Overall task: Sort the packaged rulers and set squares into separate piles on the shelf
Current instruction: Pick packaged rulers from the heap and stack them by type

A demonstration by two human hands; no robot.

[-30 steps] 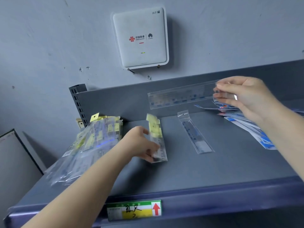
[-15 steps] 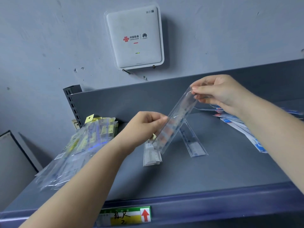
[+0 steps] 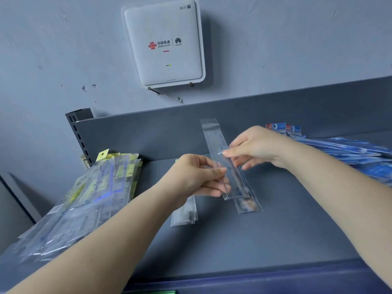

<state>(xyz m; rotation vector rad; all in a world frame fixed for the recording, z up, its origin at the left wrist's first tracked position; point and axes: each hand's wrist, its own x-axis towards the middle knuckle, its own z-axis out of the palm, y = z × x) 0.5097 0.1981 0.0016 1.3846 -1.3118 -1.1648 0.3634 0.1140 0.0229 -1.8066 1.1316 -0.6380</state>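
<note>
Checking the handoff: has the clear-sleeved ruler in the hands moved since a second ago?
Yes. The ruler swung from level along the shelf's back panel to lengthwise above the loose ruler.

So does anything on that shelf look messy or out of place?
Yes. The clear packets on the left are a loose, slanting heap that spills over the shelf's left end. The blue packets on the right lie fanned out, not squared. A tag dangles askew under the wall box.
</note>
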